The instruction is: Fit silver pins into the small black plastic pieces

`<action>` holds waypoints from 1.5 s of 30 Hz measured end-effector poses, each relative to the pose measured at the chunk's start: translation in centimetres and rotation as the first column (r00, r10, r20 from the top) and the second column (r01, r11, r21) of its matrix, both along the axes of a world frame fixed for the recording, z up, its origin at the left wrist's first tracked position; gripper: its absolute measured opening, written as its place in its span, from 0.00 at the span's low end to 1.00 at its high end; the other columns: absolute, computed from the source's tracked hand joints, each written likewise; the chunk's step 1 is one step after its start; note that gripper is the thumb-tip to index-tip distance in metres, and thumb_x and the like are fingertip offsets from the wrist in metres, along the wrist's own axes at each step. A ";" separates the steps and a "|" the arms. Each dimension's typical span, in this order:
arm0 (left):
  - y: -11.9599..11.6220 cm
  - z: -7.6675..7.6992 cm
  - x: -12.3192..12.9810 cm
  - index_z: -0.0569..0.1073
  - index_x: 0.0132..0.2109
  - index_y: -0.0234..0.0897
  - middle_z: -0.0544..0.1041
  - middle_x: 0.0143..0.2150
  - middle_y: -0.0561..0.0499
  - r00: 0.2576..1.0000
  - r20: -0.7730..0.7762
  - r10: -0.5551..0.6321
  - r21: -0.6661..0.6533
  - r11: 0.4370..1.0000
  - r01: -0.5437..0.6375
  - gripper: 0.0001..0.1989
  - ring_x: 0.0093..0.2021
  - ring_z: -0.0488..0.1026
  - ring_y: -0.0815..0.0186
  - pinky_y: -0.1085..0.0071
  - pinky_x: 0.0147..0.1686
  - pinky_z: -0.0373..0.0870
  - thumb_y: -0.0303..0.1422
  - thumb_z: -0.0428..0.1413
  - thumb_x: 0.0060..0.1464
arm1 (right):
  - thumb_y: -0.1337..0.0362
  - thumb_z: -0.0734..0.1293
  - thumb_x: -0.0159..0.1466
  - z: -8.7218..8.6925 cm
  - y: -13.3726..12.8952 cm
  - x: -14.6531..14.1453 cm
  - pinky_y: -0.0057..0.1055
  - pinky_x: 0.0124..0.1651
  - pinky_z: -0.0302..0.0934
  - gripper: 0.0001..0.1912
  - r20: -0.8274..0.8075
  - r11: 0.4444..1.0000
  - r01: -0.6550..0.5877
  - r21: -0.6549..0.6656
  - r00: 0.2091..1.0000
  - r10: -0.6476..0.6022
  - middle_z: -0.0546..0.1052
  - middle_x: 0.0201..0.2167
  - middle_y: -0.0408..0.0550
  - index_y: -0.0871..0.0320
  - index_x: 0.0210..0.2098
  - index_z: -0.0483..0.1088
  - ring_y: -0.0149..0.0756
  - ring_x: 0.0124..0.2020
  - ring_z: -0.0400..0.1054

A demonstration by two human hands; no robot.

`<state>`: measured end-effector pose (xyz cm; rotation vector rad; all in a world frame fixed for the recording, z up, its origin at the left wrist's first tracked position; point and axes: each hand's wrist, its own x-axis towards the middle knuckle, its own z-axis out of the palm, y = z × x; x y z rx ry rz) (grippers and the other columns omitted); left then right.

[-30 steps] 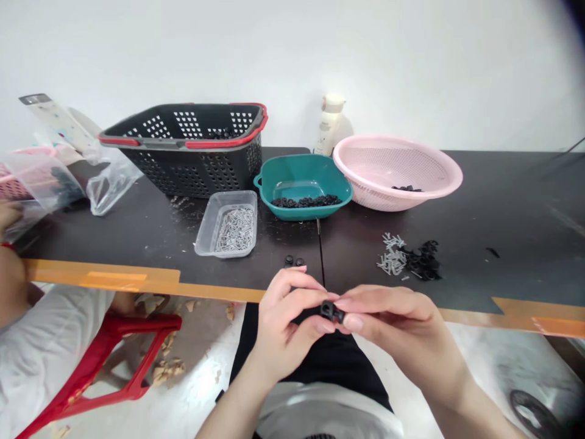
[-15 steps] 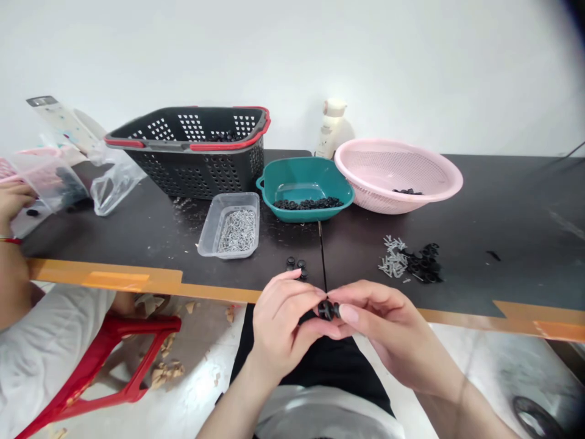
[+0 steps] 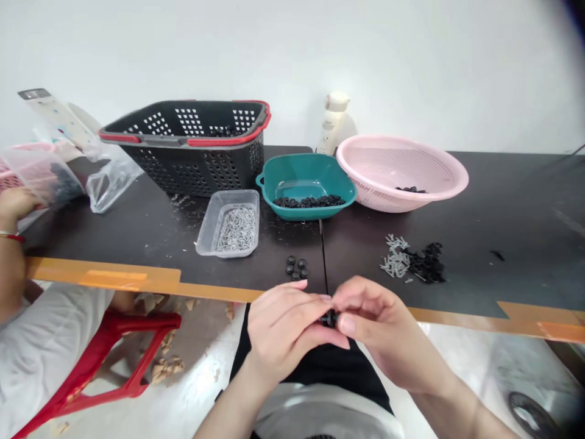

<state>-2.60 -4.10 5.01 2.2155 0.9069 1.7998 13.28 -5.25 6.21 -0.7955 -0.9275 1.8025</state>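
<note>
A small black round plastic part [image 3: 329, 318] sits between my hands, just in front of the table edge. My left hand [image 3: 290, 323] is closed round its left side, with thumb below and fingers above, hiding part of it. The thumb and fingertips of my right hand [image 3: 379, 323] pinch at its right end. On the table beyond my left hand lie several black round pieces [image 3: 302, 263]. Farther right, a pile of silvery pins [image 3: 395, 263] touches a heap of black parts [image 3: 428, 262].
A clear tub [image 3: 205, 238] of silvery pins, a teal basin [image 3: 301, 214] with black parts, a pink colander [image 3: 388, 201] and a black basket [image 3: 183, 164] stand behind. A bottle [image 3: 333, 125] stands by the wall. At left, a person's hand [image 3: 18, 204] is near a clear container.
Both hands have dropped slightly with the black part, and my left fingers cover more of it. The nearby black round pieces show more fully. The other person's hand has shifted.
</note>
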 end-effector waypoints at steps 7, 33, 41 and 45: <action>0.1 0.4 0.0 0.77 0.37 0.32 0.83 0.32 0.51 0.999 -0.044 -0.022 0.005 1.000 0.022 0.05 0.31 0.80 0.71 0.72 0.47 0.74 0.31 0.61 0.56 | 0.60 0.78 0.53 -0.8 0.5 -0.1 0.17 0.30 0.54 0.20 -0.174 0.975 -0.161 -0.150 0.976 0.134 0.70 0.22 0.36 0.57 0.34 0.63 0.22 0.23 0.59; 0.0 -0.9 0.4 0.78 0.38 0.35 0.83 0.34 0.51 0.995 0.015 -0.095 -0.139 0.986 0.096 0.10 0.32 0.79 0.68 0.63 0.52 0.71 0.37 0.63 0.52 | 0.59 0.77 0.53 -2.9 -1.0 -2.6 0.18 0.27 0.53 0.25 -0.308 0.987 0.096 -0.127 0.942 -0.132 0.60 0.22 0.36 0.56 0.25 0.54 0.26 0.23 0.50; 0.0 0.6 -0.1 0.78 0.39 0.34 0.83 0.34 0.50 0.993 -0.121 -0.016 -0.038 0.999 0.011 0.14 0.33 0.78 0.68 0.61 0.57 0.67 0.40 0.62 0.52 | 0.53 0.77 0.53 -2.4 0.0 -0.6 0.23 0.41 0.61 0.16 -0.133 0.993 -0.054 -0.101 0.990 0.040 0.72 0.33 0.43 0.55 0.35 0.75 0.30 0.36 0.65; 0.2 0.6 -0.4 0.78 0.40 0.35 0.83 0.36 0.51 0.983 -0.182 -0.016 -0.023 1.000 0.012 0.13 0.34 0.77 0.68 0.59 0.57 0.66 0.40 0.62 0.52 | 0.53 0.77 0.52 -2.1 0.4 0.2 0.29 0.40 0.63 0.14 -0.068 0.989 -0.127 -0.073 0.990 0.123 0.76 0.31 0.45 0.55 0.34 0.79 0.32 0.34 0.68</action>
